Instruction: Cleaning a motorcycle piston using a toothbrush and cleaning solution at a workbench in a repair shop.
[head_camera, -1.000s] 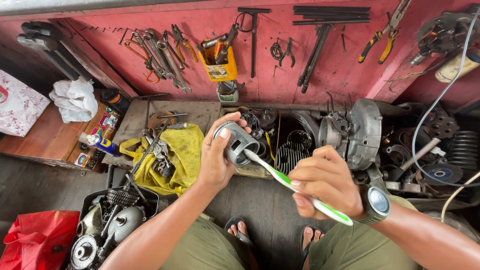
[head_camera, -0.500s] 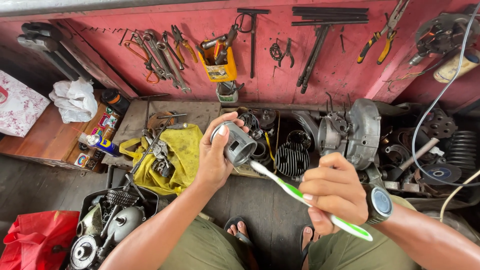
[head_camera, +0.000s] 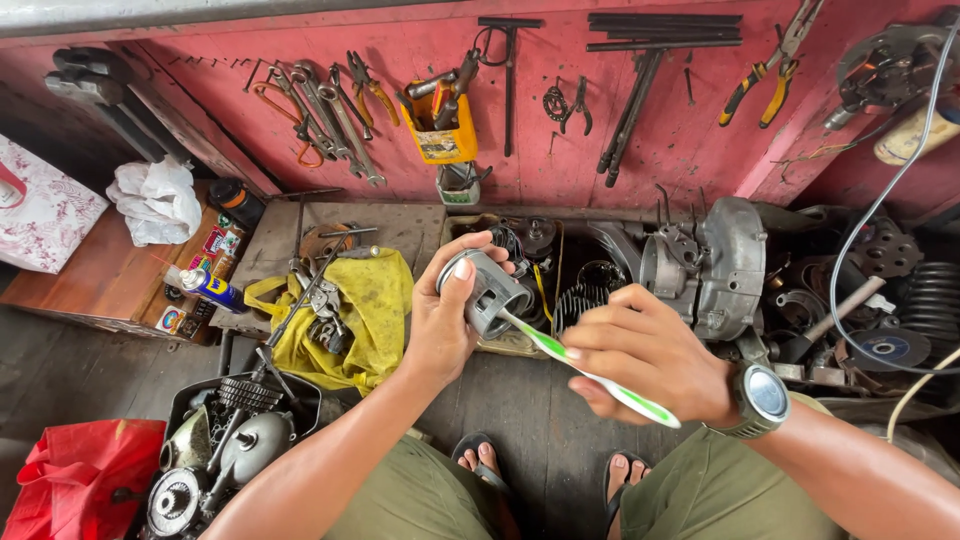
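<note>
A seated person in olive trousers and sandals works over a dark plank floor (head_camera: 520, 390) in front of a red tool wall (head_camera: 640, 130), holding a grey metal piston (head_camera: 487, 292) in the left hand (head_camera: 447, 318), fingers curled around its cylindrical skirt with the thumb laid along the near side and fingertips hooked over the far rim; the piston sits raised above the floor, just in front of the near edge of a low wooden bench (head_camera: 400, 225) littered with parts. The right hand (head_camera: 645, 355), a grey wristwatch (head_camera: 762, 397) on its wrist, pinches a green-and-white toothbrush (head_camera: 590, 375) between thumb and bunched fingers, the brush head touching the lower side of the piston. A yellow rag (head_camera: 375, 305) with loose metal pieces lies draped over the bench's near edge, left of the piston. An engine casing (head_camera: 715, 265) stands to the right of the bench, near a black coil spring (head_camera: 935, 300). Pliers, wrenches and rods hang along the wall. A red bag (head_camera: 70, 475) lies at the lower left corner of the floor
</note>
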